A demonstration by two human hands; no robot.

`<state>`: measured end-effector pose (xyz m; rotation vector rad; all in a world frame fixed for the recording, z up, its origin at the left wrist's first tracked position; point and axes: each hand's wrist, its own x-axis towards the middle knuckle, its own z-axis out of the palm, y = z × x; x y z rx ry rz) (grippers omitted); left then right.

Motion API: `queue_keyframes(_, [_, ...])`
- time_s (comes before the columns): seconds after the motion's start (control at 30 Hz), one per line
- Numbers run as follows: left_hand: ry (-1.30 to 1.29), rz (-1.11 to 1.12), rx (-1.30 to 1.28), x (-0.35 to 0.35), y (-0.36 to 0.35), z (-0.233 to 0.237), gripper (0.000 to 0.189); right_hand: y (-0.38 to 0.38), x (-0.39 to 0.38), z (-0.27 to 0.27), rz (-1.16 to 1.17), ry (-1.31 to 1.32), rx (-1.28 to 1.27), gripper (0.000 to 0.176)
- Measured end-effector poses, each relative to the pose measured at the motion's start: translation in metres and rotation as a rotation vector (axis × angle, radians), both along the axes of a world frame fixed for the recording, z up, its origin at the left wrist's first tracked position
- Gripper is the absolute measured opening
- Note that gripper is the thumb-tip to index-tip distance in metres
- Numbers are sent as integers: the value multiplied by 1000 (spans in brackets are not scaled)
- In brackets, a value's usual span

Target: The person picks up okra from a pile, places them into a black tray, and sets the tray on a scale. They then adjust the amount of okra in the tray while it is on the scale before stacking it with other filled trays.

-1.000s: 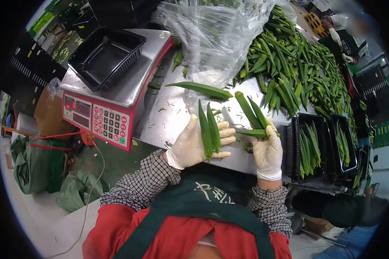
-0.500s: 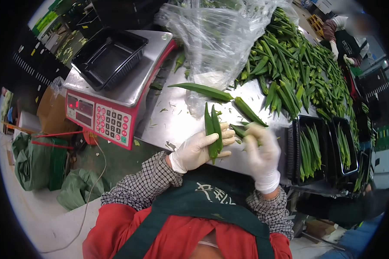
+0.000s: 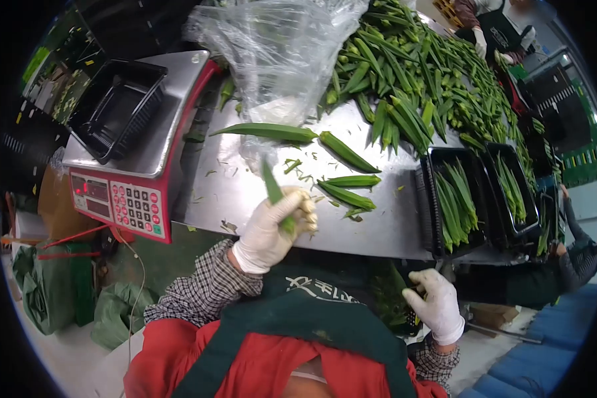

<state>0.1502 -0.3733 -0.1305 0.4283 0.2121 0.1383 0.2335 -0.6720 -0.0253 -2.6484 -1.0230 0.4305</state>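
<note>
My left hand (image 3: 272, 229), in a white glove, is closed around okra (image 3: 272, 184) above the table's front edge. The pod's upper part sticks out past the thumb and is slightly blurred. My right hand (image 3: 436, 306), also gloved, is lower, in front of the table edge, with thumb and fingers apart and no pod visible between them. Beside it, below table level, green okra pieces (image 3: 390, 298) lie in a dark container. Several loose pods, among them a long okra pod (image 3: 268, 131) and a shorter okra pod (image 3: 347, 196), lie on the metal table (image 3: 212, 209).
A red scale (image 3: 136, 192) at left carries a black tray (image 3: 116, 109). Clear plastic film (image 3: 272, 60) lies at the back beside a large okra heap (image 3: 424, 73). Trays holding okra (image 3: 456, 205) stand at right. A co-worker's gloved hand (image 3: 479, 43) shows at upper right.
My right hand has moved down and right, from over the table to in front of its edge. My left hand has closed further around the okra. The whole view has shifted.
</note>
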Motion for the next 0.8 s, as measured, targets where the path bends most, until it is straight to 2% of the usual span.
queue_keyframes(0.03, [18,13,-43,2,1,2,17,5,-3,0,-82,70,133,28])
queue_keyframes(0.13, [-20,-18,-102,3,-4,0,18,53,8,-21,54,-73,443,28])
queue_keyframes(0.2, [-6,-6,43,-7,-6,3,25,88,27,-45,98,-276,467,27])
queue_keyframes(0.3, [44,28,234,-26,-5,2,30,117,52,-74,116,-332,291,23])
queue_keyframes(0.4, [17,39,146,-36,-4,-1,27,117,55,-75,18,-114,490,19])
queue_keyframes(0.43, [36,12,145,-36,-6,-2,27,115,54,-67,-39,52,534,14])
queue_keyframes(0.53, [76,-85,154,-22,-13,-1,30,106,51,-55,-296,805,676,20])
queue_keyframes(0.6, [74,-122,202,-10,-18,4,41,106,43,-62,-297,1049,842,29])
queue_keyframes(0.77, [2,-126,122,1,-26,10,47,113,34,-65,-259,1351,918,32])
queue_keyframes(0.8, [-15,-125,95,2,-27,10,47,116,34,-67,-253,1336,879,32])
